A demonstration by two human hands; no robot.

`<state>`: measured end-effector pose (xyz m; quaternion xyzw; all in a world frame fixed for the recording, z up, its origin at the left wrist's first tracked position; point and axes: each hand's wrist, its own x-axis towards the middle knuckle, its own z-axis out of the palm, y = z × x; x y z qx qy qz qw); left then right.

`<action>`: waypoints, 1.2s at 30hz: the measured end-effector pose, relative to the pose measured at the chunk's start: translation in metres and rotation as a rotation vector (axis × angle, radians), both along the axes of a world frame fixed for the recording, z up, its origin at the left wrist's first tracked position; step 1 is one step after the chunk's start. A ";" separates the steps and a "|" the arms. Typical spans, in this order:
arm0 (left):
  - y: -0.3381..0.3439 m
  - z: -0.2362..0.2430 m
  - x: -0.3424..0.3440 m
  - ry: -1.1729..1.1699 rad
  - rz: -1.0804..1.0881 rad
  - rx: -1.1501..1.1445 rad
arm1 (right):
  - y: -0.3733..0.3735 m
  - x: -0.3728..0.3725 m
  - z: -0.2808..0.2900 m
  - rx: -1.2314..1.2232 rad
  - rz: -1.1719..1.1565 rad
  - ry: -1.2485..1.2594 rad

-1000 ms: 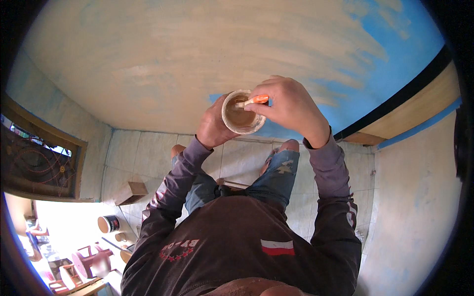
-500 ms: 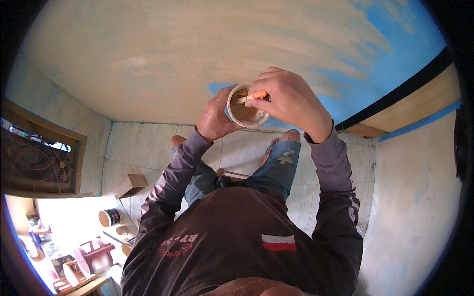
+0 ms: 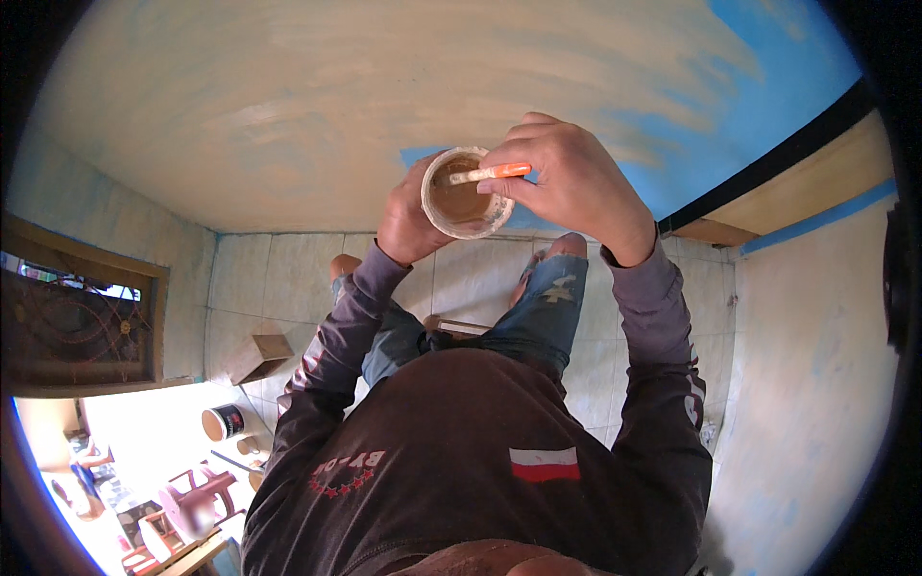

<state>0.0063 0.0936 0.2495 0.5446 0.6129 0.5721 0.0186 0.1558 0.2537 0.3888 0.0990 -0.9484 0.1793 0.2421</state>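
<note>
A round white tub [image 3: 468, 230] with a paint-smeared rim is held up in front of the wall. Brownish-tan paint [image 3: 459, 204] lies inside it. My left hand [image 3: 408, 213] wraps round the tub's left side, with its fingertips hidden behind. Above the tub's right edge, my right hand [image 3: 574, 180] pinches a paintbrush [image 3: 511, 170] by its orange handle. The brush's pale, paint-coated part points left over the tub's opening, its tip at or in the paint.
Ahead is a wall [image 3: 317, 115] of streaky tan over blue. A black band [image 3: 768, 158] crosses at right. Left stand a wooden box [image 3: 257, 359] and a bucket [image 3: 222, 422], below a dark-framed window [image 3: 82, 312]. Pale tiles [image 3: 274, 278] cover the floor; a pink chair [image 3: 192, 499] stands lower left.
The tub has shifted slightly left and up, its opening now showing more fully. The brush has turned flatter, with more of its handle in sight.
</note>
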 end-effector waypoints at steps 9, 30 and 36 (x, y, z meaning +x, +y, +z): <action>0.000 -0.006 -0.006 -0.019 0.052 0.006 | -0.008 0.001 -0.013 -0.052 -0.003 0.051; 0.001 0.003 -0.001 0.129 0.069 0.047 | -0.008 0.002 -0.023 -0.124 -0.078 0.097; 0.002 0.004 -0.002 0.143 0.107 -0.018 | -0.005 0.005 -0.029 -0.184 -0.125 0.125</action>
